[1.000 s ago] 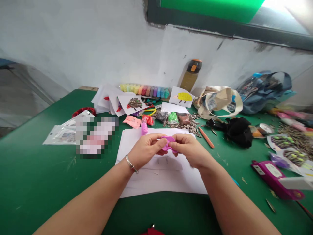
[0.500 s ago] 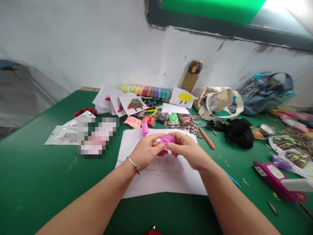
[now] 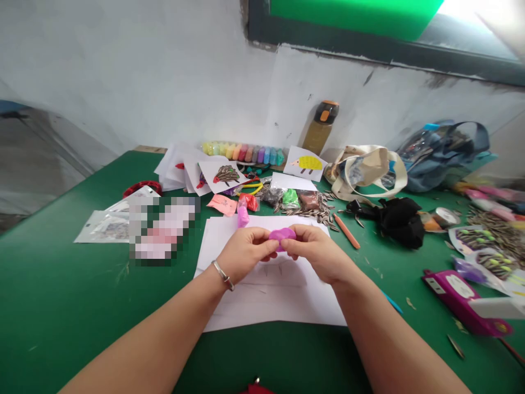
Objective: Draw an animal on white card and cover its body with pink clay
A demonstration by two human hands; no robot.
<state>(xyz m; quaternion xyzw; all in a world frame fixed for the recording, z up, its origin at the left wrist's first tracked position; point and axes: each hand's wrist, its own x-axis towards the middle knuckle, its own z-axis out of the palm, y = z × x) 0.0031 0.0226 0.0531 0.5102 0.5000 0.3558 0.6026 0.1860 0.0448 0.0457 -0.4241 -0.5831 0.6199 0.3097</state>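
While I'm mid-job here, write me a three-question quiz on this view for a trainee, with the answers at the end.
1. Multiple choice: what colour is the clay-like piece pinched between the left hand and the right hand?
a) green
b) pinkish purple
c) yellow

2. True or false: a silver bracelet is worn on the left arm.

3. Fill in: in the picture, the orange tool lies to the ____ of the white paper.

Key: 1 b; 2 true; 3 right.
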